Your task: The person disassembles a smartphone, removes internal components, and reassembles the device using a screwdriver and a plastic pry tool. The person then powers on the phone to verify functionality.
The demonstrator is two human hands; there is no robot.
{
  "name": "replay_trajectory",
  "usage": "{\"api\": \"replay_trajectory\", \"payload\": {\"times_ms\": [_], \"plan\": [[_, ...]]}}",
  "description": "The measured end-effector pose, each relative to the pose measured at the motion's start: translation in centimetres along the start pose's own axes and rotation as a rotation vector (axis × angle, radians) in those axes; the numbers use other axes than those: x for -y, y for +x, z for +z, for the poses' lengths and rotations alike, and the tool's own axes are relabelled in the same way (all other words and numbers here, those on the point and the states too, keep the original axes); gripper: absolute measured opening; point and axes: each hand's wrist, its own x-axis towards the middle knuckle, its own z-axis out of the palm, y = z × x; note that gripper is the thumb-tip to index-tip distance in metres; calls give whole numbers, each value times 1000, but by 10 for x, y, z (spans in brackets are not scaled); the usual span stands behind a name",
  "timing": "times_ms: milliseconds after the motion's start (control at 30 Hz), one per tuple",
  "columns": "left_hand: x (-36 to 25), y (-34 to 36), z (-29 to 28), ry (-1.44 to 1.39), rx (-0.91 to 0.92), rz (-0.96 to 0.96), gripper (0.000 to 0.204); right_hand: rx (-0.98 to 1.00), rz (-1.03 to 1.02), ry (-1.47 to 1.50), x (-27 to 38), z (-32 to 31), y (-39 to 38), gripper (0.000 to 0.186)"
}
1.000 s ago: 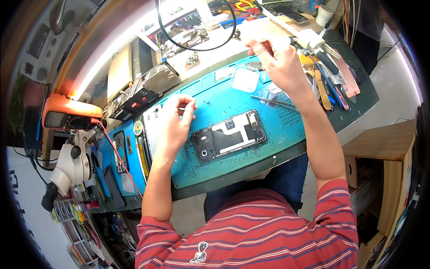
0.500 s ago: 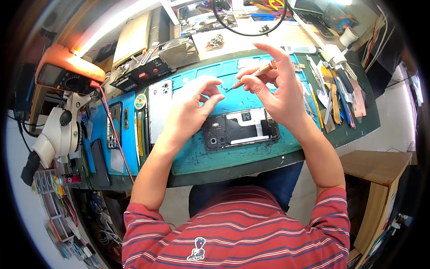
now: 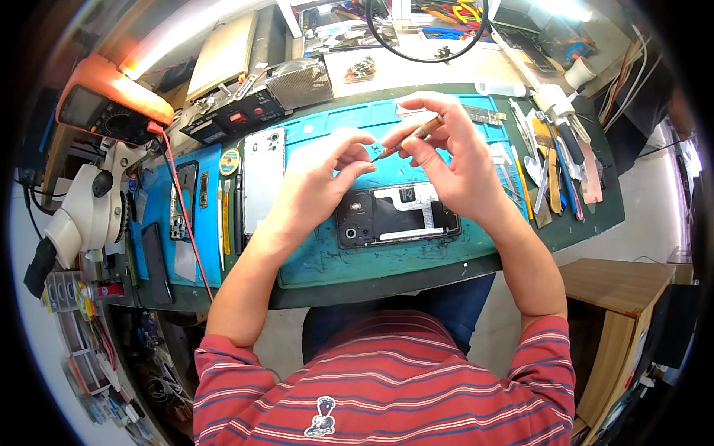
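My right hand [image 3: 455, 165] holds a slim brown screwdriver [image 3: 427, 128] between thumb and fingers, its shaft slanting down to the left. The shaft's tip reaches the thumb and forefinger of my left hand [image 3: 314, 180]. Those fingertips are pinched together; anything between them is too small to make out. Both hands hover over the blue work mat [image 3: 320, 260]. Below them lies an opened phone [image 3: 388, 212], its black inner side facing up with a silvery section. Left of it, partly behind my left forearm, is a pale grey phone back panel [image 3: 262, 178].
At the left stand an orange multimeter [image 3: 111, 104] with a red lead and a white microscope arm [image 3: 82, 215]. A stripped phone frame [image 3: 183, 201] and a dark phone [image 3: 155, 264] lie nearby. Tweezers, knives and brushes [image 3: 554, 160] crowd the right side; a black box [image 3: 236, 117] stands behind.
My right hand has lowered and its raised forefinger has curled in. The screwdriver's tip has come down to my left fingertips. The view has shifted slightly.
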Motion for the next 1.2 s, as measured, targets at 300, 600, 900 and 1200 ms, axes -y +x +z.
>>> {"api": "replay_trajectory", "payload": {"times_ms": [300,600,900,1200], "plan": [[-17,-25,-13,-306,-37,-151,28,-58,-8,99,20,12,-9,38],[-23,-54,-5,-305,45,-252,31,86,-106,-268,38,12,-24,43],[-24,-65,-9,-172,184,-275,43,226,-83,-399,39,17,-28,45],[-24,-65,-10,118,113,-64,34,363,-233,-342,45,20,-22,51]]}}
